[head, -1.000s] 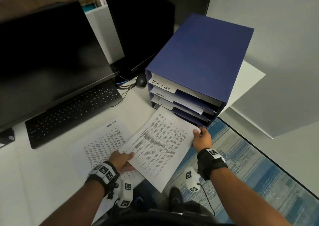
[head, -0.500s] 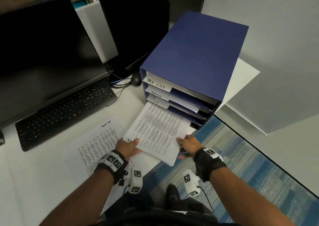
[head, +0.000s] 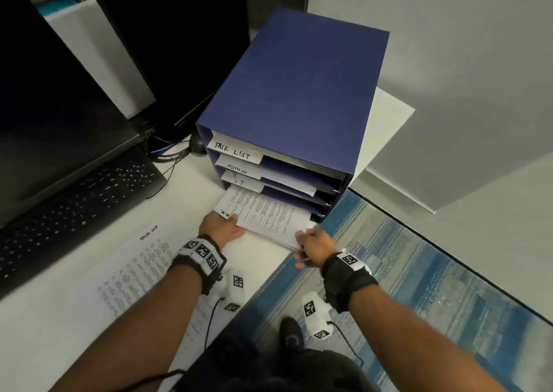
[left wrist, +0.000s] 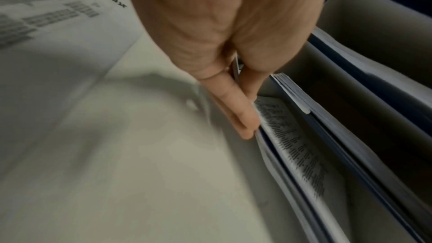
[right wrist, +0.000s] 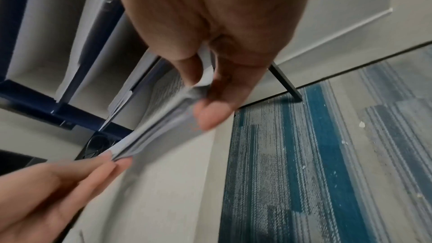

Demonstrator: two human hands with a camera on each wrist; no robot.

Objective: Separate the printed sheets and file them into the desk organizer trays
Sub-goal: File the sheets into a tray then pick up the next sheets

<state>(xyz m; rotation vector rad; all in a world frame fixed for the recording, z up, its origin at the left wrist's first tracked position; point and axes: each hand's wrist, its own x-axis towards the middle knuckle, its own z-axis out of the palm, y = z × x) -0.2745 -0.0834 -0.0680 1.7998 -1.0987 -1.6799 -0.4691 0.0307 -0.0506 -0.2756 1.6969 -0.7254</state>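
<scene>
A blue desk organizer (head: 293, 92) stands on the white desk (head: 59, 331), its trays labelled TASK LIST, ADMIN and I.T. A printed sheet (head: 269, 212) lies halfway inside the bottom tray. My left hand (head: 221, 227) pinches the sheet's near left corner, thumb and fingers (left wrist: 236, 106) on either side of the paper. My right hand (head: 311, 245) pinches its near right corner between thumb (right wrist: 215, 115) and fingers. In the right wrist view the sheet (right wrist: 163, 123) bows between both hands. A second sheet headed TASK LIST (head: 131, 275) lies flat on the desk to the left.
A black keyboard (head: 74, 206) and dark monitors (head: 54, 92) stand at the left and back. Cables and a mouse (head: 197, 146) sit behind the organizer. The desk edge runs right beside my right hand, with blue striped carpet (head: 419, 287) below.
Both hands have pushed the printed sheet forward into the organizer's bottom tray; a second ago it was held wholly outside, in front of the trays.
</scene>
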